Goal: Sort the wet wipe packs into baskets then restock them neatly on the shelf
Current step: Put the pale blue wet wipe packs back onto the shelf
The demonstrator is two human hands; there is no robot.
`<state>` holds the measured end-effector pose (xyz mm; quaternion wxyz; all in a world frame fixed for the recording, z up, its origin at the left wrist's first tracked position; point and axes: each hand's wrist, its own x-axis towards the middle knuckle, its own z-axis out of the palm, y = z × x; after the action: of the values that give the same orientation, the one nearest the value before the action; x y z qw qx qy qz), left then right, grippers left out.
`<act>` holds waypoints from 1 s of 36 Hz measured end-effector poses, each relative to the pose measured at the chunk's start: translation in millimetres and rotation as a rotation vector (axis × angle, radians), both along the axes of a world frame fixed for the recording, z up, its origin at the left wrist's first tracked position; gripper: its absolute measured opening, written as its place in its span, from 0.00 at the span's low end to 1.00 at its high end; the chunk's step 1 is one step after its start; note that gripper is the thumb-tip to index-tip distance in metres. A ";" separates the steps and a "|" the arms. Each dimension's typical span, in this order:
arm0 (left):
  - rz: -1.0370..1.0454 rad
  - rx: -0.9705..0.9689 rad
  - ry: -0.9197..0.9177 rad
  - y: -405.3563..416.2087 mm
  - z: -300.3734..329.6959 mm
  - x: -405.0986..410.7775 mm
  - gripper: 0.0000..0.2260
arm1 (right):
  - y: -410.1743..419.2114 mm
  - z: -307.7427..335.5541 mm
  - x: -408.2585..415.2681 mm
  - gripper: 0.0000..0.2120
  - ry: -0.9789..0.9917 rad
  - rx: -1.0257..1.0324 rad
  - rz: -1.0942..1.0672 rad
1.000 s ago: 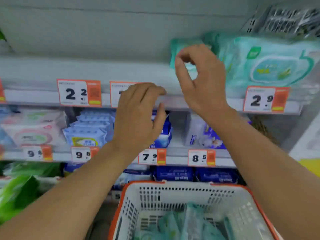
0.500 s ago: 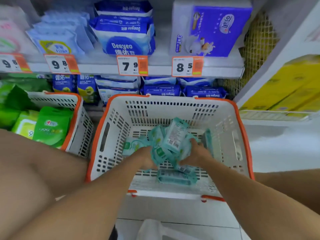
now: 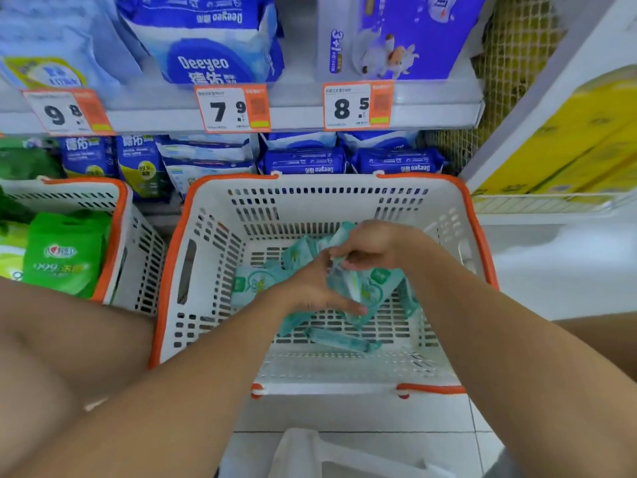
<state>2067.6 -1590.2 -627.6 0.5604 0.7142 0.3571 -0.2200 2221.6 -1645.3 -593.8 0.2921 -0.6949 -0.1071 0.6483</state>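
floor: pale tiled floor (image 3: pixel 362 443) lying near, catching soft light | shelving: grey shelf edge (image 3: pixel 431 112) running across far (orange price tags (image 3: pixel 234 108) hanging on it) | right: white upright (image 3: pixel 551 98) standing beside wire mesh (image 3: pixel 517 63)

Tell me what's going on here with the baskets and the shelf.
A person is reaching both hands into the white basket with the orange rim, gathering teal wipe packs. The left hand and right hand each have a grip on the packs, and a few more lie loose on the basket floor. A second basket to the left holds green packs. Blue packs fill the shelves behind.
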 end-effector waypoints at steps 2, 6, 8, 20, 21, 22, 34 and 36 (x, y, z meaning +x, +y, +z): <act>0.323 -0.009 -0.063 -2.5 -0.1 4.0 0.44 | 9.0 13.6 -5.2 0.05 0.228 0.167 -0.164; 0.843 -0.109 -0.082 17.8 -3.3 0.7 0.10 | 10.5 1.1 4.4 0.18 -0.052 0.169 -0.306; 0.952 -0.152 -0.066 30.0 -7.6 -10.3 0.11 | -4.4 -28.5 10.8 0.20 -0.566 -0.048 -0.105; 0.946 -0.054 -0.022 38.6 -29.6 -48.9 0.13 | -27.0 -54.5 1.8 0.39 -0.590 -0.252 0.851; 0.920 -0.051 -0.042 37.1 -26.3 -47.3 0.13 | -23.6 -42.1 9.4 0.33 -0.488 -0.218 0.854; 0.900 -0.075 -0.068 35.8 -22.4 -44.9 0.14 | -20.5 -30.0 16.7 0.26 -0.385 -0.176 0.814; 0.805 -0.640 -0.372 30.7 16.6 -21.5 0.24 | 9.7 16.6 22.4 0.16 -0.218 0.211 0.406; 0.705 -0.558 -0.351 28.6 19.0 -21.9 0.20 | 11.6 12.7 17.7 0.15 -0.242 0.279 0.246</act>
<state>2045.7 -1561.7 -608.6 0.8229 0.3983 0.4048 0.0198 2239.3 -1633.7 -581.1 0.2894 -0.7023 -0.3141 0.5695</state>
